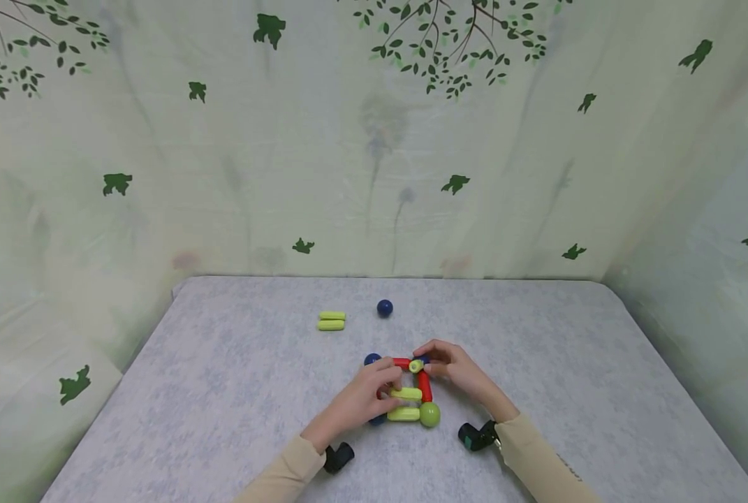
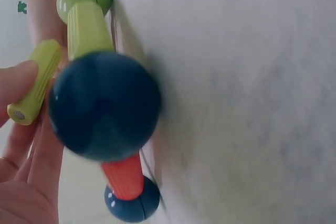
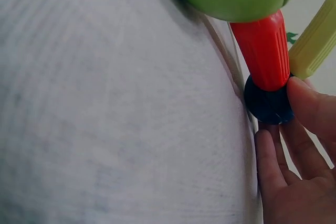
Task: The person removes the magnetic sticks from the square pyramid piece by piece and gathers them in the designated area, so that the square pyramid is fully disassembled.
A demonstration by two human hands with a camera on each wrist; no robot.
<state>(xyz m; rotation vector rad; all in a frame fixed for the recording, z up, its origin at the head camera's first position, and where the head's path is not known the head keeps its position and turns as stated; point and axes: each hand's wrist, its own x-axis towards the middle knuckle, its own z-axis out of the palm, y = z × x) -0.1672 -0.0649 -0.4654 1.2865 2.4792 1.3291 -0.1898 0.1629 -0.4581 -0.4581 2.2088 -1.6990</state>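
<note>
A square of rods and balls lies on the table. Its near right corner is a green ball [image 1: 429, 415], and a dark blue ball [image 2: 105, 106] forms the near left one. A red rod [image 1: 424, 386] makes the right side; a yellow-green rod [image 1: 404, 414] makes the near side. My left hand [image 1: 367, 392] pinches a loose yellow-green rod [image 2: 38, 80] above the square. With thumb and fingers, my right hand [image 1: 460, 370] holds the far right blue ball [image 3: 269, 100], from which another yellow-green rod [image 3: 315, 38] sticks up. My left hand mostly hides the square's left side.
Two yellow-green rods [image 1: 332, 321] lie side by side farther back on the table, left of a lone dark blue ball [image 1: 384, 308]. Behind the table's far edge hangs a pale curtain [image 1: 323, 154] with leaf prints. A black camera is strapped at each wrist.
</note>
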